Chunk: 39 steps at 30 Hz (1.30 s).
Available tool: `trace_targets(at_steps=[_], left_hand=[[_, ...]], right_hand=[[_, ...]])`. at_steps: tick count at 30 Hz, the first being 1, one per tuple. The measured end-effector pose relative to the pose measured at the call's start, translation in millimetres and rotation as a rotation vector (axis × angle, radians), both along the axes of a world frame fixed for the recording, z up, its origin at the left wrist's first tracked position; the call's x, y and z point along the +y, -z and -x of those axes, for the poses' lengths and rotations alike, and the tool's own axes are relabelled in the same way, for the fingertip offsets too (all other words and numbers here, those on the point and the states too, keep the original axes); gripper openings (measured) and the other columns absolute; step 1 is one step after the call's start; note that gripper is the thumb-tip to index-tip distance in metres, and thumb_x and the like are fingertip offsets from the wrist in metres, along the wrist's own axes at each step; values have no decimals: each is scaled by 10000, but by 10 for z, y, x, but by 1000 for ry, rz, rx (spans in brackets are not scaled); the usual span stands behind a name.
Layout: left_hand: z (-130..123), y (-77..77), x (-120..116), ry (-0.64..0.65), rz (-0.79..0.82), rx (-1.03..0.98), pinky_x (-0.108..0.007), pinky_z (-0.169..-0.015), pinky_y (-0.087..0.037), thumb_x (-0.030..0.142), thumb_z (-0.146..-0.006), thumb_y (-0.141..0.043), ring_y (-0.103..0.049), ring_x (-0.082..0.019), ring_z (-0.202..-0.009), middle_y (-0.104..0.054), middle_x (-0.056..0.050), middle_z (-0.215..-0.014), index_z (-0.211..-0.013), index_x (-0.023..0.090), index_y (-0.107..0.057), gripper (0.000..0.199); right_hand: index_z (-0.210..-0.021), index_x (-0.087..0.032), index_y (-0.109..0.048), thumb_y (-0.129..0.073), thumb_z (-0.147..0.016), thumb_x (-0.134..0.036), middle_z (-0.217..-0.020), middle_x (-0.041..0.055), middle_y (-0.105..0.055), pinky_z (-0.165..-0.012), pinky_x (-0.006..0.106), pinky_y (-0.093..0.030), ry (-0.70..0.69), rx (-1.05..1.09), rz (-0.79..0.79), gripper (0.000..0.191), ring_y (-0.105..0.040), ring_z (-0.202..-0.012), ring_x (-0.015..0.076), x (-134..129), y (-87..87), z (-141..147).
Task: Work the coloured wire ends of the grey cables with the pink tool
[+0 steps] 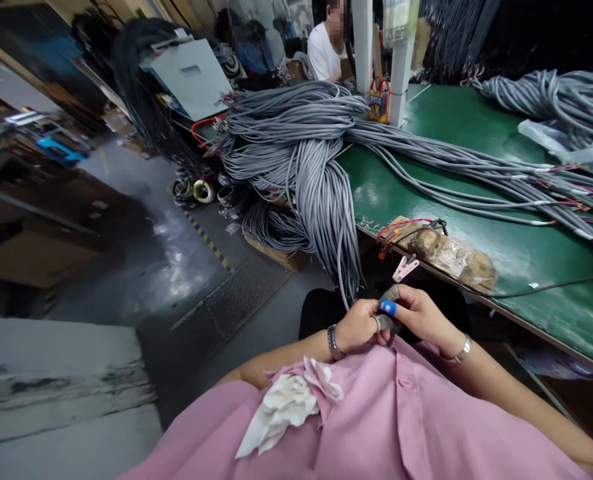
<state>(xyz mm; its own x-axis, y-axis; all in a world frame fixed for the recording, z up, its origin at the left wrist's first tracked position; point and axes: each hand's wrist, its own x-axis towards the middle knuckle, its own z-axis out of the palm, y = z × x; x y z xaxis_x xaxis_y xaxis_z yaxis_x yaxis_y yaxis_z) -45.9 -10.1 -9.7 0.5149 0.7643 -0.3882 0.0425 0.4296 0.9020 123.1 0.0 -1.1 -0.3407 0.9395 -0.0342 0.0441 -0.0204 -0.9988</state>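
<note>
My left hand (360,325) and my right hand (423,316) meet in front of my waist, fingers bent and pressed together. Grey wraps cover some fingertips, and a blue wrap (388,307) sits on my right thumb. Whatever lies between the fingers, if anything, is hidden. Just beyond the hands, a thick bundle of grey cables (321,193) hangs over the bench edge. A pink clip (405,268) is at the edge, close to my right hand. Behind it lies a wooden block (451,257) wrapped in clear tape, with red and black leads at its left end.
The green bench (536,267) runs to the right, with cable ends fanned over it and a coil of grey cables (561,93) farther back. A white post (401,73) rises from it. A person in a white shirt (323,57) sits behind. Yellow-black tape (209,243) marks the floor.
</note>
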Motion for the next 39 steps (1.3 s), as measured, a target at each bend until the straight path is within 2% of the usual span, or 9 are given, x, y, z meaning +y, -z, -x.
trace_targets(at_steps=[4, 8, 12, 15, 17, 26, 31, 35, 39], left_hand=[[-1, 2, 16, -179, -17, -67, -215, -465, -438, 406, -725, -687, -553, -106, -440, -606, -27, -541, -670, 126, -573, 307], [-32, 27, 23, -300, -8, -118, -227, -495, -461, 458, -718, -692, -570, -112, -472, -617, -27, -579, -685, 127, -580, 351], [-32, 23, 27, -245, 13, -112, -244, -514, -472, 473, -704, -703, -597, -131, -497, -636, -45, -600, -682, 114, -605, 374], [7, -9, 27, -68, 10, -92, -259, -557, -487, 454, -681, -729, -621, -149, -535, -655, -74, -610, -659, 93, -631, 375], [34, -20, 22, -18, -11, -73, -262, -583, -493, 445, -676, -737, -618, -144, -543, -656, -76, -599, -648, 88, -637, 372], [36, 106, 11, -348, -16, -125, -239, -497, -465, 403, -746, -677, -609, -141, -490, -646, -52, -588, -706, 104, -615, 308], [33, 122, 28, -405, -35, -152, -227, -463, -450, 387, -750, -668, -592, -129, -469, -644, -47, -596, -720, 107, -603, 289], [35, 126, 40, -455, -40, -161, -212, -422, -422, 409, -757, -654, -598, -132, -474, -648, -44, -614, -731, 120, -586, 298], [56, 110, 36, -398, -73, -124, -184, -384, -348, 394, -763, -643, -580, -114, -447, -635, -37, -595, -718, 120, -589, 282]], right_hand=[[-906, -201, -680, -692, -789, -360, -818, 24, -668, -686, 295, -468, 75, 104, 85, 198, -577, -721, 162, -37, 24, -70], [-898, -194, -663, -704, -781, -369, -795, 21, -658, -630, 265, -453, 135, 180, 176, 214, -558, -683, 141, -103, 76, -45], [-788, -187, -630, -694, -794, -344, -678, -15, -612, -611, 248, -423, 209, 201, 125, 169, -520, -620, 115, -134, 71, 44], [-780, -179, -624, -695, -788, -353, -683, -8, -625, -617, 262, -426, 111, 167, 143, 188, -533, -617, 123, -104, 44, 67], [-787, -178, -626, -695, -784, -365, -692, -2, -635, -617, 270, -429, 58, 148, 162, 199, -542, -611, 128, -74, 42, 74], [-826, -171, -679, -730, -741, -362, -712, 6, -627, -587, 262, -389, 225, 151, 189, 216, -483, -608, 118, -16, 153, 135], [-822, -172, -673, -743, -733, -343, -697, -3, -614, -587, 256, -379, 264, 174, 202, 205, -468, -601, 110, -54, 142, 160], [-780, -182, -635, -709, -773, -339, -663, -11, -601, -588, 251, -394, 211, 186, 183, 173, -483, -601, 112, -77, 95, 171], [-787, -189, -623, -702, -778, -338, -702, -4, -614, -599, 249, -412, 181, 168, 176, 169, -515, -633, 120, -43, 42, 166]])
